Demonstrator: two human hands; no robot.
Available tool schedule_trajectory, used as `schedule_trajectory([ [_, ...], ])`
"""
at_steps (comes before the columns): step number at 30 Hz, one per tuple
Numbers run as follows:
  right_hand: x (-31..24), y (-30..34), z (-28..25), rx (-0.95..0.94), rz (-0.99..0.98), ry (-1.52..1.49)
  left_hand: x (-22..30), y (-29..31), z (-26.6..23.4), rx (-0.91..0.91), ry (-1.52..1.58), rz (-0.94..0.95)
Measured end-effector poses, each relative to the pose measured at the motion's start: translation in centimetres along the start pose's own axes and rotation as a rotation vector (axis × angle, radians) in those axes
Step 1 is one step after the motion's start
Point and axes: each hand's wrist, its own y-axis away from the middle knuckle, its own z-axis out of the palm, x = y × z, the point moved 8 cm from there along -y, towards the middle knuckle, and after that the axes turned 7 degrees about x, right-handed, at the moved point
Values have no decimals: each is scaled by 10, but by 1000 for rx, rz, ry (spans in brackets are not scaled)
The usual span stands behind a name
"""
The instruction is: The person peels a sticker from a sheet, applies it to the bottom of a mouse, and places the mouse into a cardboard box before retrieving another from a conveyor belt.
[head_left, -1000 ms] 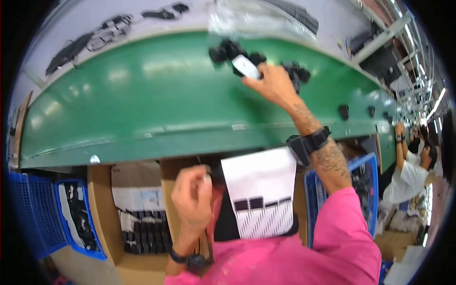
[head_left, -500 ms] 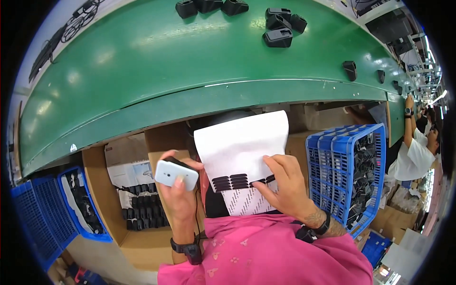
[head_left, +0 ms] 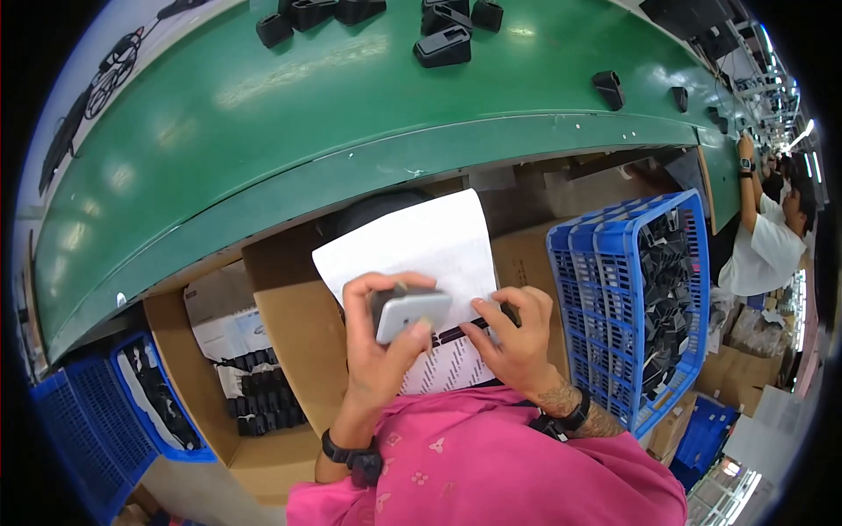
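Note:
My left hand (head_left: 373, 351) grips a small device housing with a white face and dark body (head_left: 414, 316), tilted above a white sticker sheet (head_left: 430, 245). The sheet lies across my lap, its far part curling up. Dark oblong stickers (head_left: 452, 334) show along its near part, above a printed backing strip (head_left: 447, 366); the housing and my fingers hide many of them. With thumb and index finger drawn together, my right hand (head_left: 522, 346) pinches the sheet's right side by the stickers. A small dark piece shows between its fingers, too unclear to name.
Black plastic housings (head_left: 443, 46) stand on the green bench (head_left: 263, 123). A blue crate (head_left: 596, 289) of black parts sits at right, an open cardboard box (head_left: 289, 351) of black parts at left. Another person (head_left: 763, 228) works far right.
My left hand has brought the housing rightward, over the sheet. My right hand has stayed at the sheet's right side, its fingers drawn closer together. The whole view has shifted slightly.

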Motion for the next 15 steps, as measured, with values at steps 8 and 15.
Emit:
schedule_trajectory([
  [8, -1, 13, 7, -28, -62, -81, -13, -13, 5, -18, 228, -50],
  [15, -6, 20, 9, 21, -146, -48, -22, -15, -5, -4, 64, -105],
])
